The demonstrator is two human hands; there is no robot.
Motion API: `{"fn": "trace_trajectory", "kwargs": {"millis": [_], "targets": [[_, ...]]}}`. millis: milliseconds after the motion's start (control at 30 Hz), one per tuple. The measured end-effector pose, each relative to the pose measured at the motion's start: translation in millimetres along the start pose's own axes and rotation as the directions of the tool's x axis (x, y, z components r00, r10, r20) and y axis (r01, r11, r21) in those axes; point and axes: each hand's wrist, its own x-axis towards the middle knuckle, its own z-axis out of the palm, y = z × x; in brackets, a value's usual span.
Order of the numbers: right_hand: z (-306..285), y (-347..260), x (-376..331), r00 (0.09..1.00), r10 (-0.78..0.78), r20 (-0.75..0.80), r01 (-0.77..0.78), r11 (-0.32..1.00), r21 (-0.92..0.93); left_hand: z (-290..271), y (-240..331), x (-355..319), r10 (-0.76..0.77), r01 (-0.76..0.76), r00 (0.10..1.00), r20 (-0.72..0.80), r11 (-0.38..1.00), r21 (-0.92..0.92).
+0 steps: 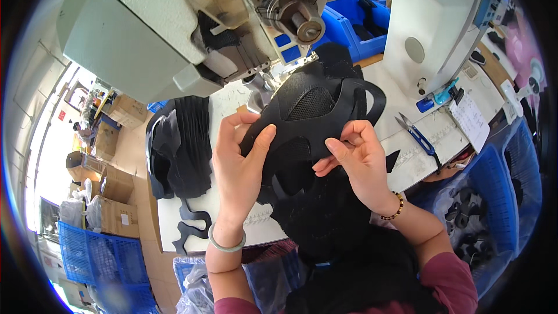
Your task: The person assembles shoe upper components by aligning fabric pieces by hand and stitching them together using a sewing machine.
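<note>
Both my hands hold a black shoe upper piece point(299, 131) with a mesh panel, just in front of the sewing machine point(145, 29). The far end of the piece lies by the machine's needle area, where contact cannot be made out. My left hand point(241, 166) grips the left edge, thumb on top and the other fingers partly hidden behind it. At the near right edge, my right hand point(363, 166) pinches the material between thumb and fingers. A curved black strap loop point(378, 102) stands out on the right. More black material hangs below, toward my lap.
A stack of black cut pieces point(192, 145) lies left on the white table point(264, 221), near a wavy black strip point(195, 221). Dark-handled scissors point(417, 139) and a written sheet point(469, 122) lie right. A blue bin point(334, 38) stands behind; a blue basket point(494, 180) stands lower right.
</note>
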Motion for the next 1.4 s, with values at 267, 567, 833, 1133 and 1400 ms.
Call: {"fn": "trace_trajectory", "kwargs": {"millis": [267,567,833,1133,1400], "targets": [[0,-1,3,0.997,-0.068,0.037,0.072,0.989,-0.127,-5,-7,1,0.001,-0.003,1.0,0.029,0.999,0.045],[-1,-2,0,0.997,-0.06,0.043,0.065,0.988,-0.139,-4,-2,-2,-0.073,0.09,0.993,0.096,0.977,-0.191],[1,1,-2,0.987,-0.158,0.0,0.156,0.974,-0.166,1,-2,-1,-0.097,0.117,0.99,0.1,0.966,-0.229],[0,9,-4,0.952,-0.304,0.024,0.303,0.933,-0.193,-3,-9,-1,-0.095,0.114,0.99,0.101,0.974,-0.196],[0,9,-3,0.946,-0.323,0.027,0.322,0.926,-0.199,3,-8,0,-0.082,0.106,0.992,0.097,0.955,-0.278]]}}
